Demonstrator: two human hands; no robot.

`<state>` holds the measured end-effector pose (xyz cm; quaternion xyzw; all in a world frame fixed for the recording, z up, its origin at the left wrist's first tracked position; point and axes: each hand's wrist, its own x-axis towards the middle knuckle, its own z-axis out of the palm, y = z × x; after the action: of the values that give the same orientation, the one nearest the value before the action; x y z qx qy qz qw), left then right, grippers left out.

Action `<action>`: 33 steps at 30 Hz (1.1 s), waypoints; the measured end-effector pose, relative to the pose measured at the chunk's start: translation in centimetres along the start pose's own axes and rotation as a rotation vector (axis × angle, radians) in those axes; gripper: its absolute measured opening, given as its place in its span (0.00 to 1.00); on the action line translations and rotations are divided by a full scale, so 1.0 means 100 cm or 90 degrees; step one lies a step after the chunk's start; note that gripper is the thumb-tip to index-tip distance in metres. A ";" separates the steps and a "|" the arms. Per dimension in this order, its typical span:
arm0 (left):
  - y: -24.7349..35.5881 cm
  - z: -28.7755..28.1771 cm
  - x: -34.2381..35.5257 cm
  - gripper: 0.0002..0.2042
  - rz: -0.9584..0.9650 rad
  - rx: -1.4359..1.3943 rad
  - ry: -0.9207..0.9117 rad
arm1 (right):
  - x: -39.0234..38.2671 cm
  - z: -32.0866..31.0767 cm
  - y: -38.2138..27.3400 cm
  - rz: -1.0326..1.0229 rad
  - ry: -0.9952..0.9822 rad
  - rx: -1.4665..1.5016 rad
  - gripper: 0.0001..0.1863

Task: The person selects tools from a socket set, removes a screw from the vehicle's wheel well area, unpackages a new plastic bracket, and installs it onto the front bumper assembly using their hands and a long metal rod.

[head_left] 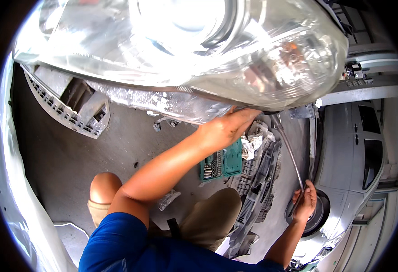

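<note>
A large clear car headlight point(262, 54) fills the top of the view. My left hand point(230, 128) reaches up to its lower edge, closed, with the fingertips hidden beneath the housing; what they grip cannot be made out. At the lower right, my right hand point(305, 202) is closed around the dark lower end of a long metal bar tool point(290, 150). The bar slants up to the headlight's underside, just right of my left hand, where its upper end is partly hidden. Below the headlight runs a scuffed silvery panel point(163, 100).
On the floor lie an open green socket set point(232, 159), dark plastic grille trim point(253, 199), crumpled white wrapping point(252, 146) and a small clear plastic bag point(168, 199). A grey perforated bracket point(83, 120) projects at left. A silver car point(339, 158) stands at right.
</note>
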<state>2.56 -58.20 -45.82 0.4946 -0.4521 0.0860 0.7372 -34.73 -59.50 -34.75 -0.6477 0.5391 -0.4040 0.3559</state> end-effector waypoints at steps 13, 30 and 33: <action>0.024 0.008 0.011 0.16 -0.183 -0.115 0.027 | -0.004 -0.008 0.020 0.075 -0.072 -0.045 0.25; 0.058 0.037 0.004 0.15 -0.404 -0.217 0.179 | 0.003 -0.022 0.009 -0.394 -0.061 -0.280 0.28; 0.046 0.035 0.002 0.15 -0.376 -0.216 0.180 | 0.014 -0.032 0.019 -0.422 -0.102 -0.276 0.20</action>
<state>-1.97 -58.81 -42.34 0.4576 -0.1912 -0.1394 0.8571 -38.29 -61.27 -34.93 -0.8760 0.3443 -0.3217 0.1025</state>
